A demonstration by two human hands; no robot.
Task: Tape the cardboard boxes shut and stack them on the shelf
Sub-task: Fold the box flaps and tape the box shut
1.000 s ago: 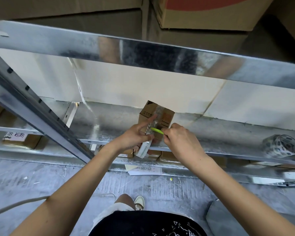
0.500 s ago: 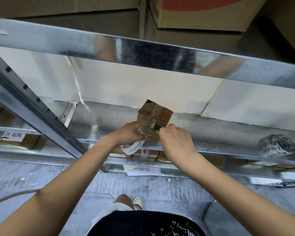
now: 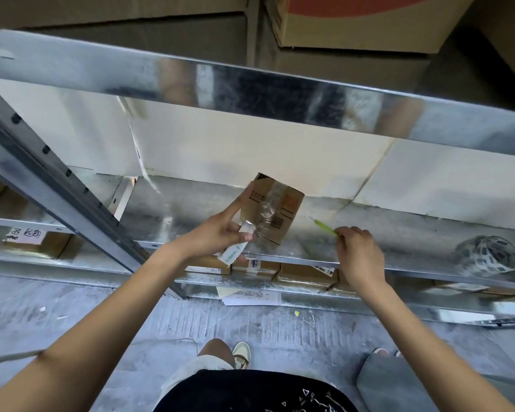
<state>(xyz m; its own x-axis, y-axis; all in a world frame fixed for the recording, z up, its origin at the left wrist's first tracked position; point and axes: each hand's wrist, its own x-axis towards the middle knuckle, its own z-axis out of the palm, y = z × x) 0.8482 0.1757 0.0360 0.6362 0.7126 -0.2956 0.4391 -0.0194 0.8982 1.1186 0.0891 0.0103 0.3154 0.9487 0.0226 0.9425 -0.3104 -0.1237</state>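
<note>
A small brown cardboard box (image 3: 283, 203) with clear tape across its top stands on the metal shelf (image 3: 399, 233). My left hand (image 3: 220, 233) is at the box's left side, forefinger stretched up along its edge, the other fingers holding a white strip of tape or label (image 3: 234, 252). My right hand (image 3: 356, 248) is to the right of the box, apart from it, pinching a thin green cutter (image 3: 324, 228) that points up and left. A roll of printed tape (image 3: 488, 258) lies on the shelf at the far right.
A slanted metal upright (image 3: 57, 185) crosses at the left. An upper shelf beam (image 3: 250, 81) carries big cartons (image 3: 354, 22). Small boxes (image 3: 304, 275) and papers (image 3: 250, 295) sit on the lower level. My leg and shoe (image 3: 241, 353) are on the concrete floor.
My right hand has pulled the green cutter away from the box to the right. My left hand stays at the box, with the white strip now hanging loose in its fingers.
</note>
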